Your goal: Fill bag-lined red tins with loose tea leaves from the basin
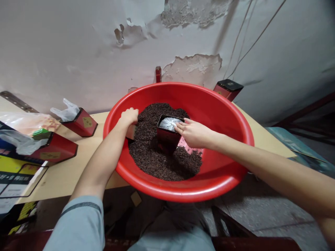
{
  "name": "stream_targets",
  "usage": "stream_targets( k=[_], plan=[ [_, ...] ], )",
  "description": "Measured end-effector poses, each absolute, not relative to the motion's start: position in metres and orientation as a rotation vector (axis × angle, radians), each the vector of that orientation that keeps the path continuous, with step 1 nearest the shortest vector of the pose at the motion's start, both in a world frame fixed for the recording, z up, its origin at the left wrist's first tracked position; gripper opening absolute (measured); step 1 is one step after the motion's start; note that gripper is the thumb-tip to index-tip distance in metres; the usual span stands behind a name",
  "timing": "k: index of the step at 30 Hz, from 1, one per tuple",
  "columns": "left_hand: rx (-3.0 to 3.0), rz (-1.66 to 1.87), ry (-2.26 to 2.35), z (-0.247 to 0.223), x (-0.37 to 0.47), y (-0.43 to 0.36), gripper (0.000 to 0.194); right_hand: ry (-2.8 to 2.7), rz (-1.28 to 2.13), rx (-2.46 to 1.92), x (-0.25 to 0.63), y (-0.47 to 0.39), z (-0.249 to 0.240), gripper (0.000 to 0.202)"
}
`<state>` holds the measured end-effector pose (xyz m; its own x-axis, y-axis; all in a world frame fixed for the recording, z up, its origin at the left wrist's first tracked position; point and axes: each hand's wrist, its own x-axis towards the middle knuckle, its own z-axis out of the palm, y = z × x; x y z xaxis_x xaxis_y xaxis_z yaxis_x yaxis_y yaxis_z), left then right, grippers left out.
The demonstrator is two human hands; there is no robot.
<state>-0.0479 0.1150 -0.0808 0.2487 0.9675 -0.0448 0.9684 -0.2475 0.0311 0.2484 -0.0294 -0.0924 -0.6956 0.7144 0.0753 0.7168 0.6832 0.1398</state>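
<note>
Basin: a big red plastic basin (235,115) sits on the desk (78,167), its near rim hanging over the desk edge toward the person, so both arms reach in easily.
Tea leaves: dark loose tea leaves (157,160) are heaped in the basin's bottom, mostly on its left and near side.
Tin: a dark red square tin (167,137) stands upright in the heap at the basin's middle, mouth up, a clear bag liner (169,123) showing inside; bedded in the leaves, it seems steady.
Right hand: the right hand (195,134) rests on the tin's right rim, fingers (180,126) together and laid over the liner's edge, likely pinning it open.
Left hand: the left hand (129,118), left of the tin, is closed on a small flat scoop-like piece (131,132) dug into the leaves.
Other tins: two lined red tins (82,122) lie tipped on the desk left of the basin; another (228,89) stands behind its far rim.
</note>
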Motion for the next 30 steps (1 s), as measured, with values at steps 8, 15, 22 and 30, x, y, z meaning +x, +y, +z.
stream_targets(
  k=[8, 15, 22, 30],
  plan=[
    [2.183, -0.103, 2.140, -0.108, -0.067, 0.116, 0.020, -2.899, 0.156, -1.354, 0.241, 0.006, -0.056, 0.034],
    [2.149, 0.168, 2.260, -0.088, -0.066, 0.114, 0.027, -2.577, 0.355, -1.424, 0.247, 0.021, -0.063, 0.016],
    [2.413, 0.604, 2.095, -0.061, -0.057, 0.103, 0.022, -2.458, 0.367, -1.435, 0.247, 0.016, -0.069, 0.038],
    [2.731, 1.027, 1.509, -0.054, -0.034, 0.088, 0.023, -2.428, 0.330, -1.275, 0.255, 0.035, -0.093, 0.013]
  ],
)
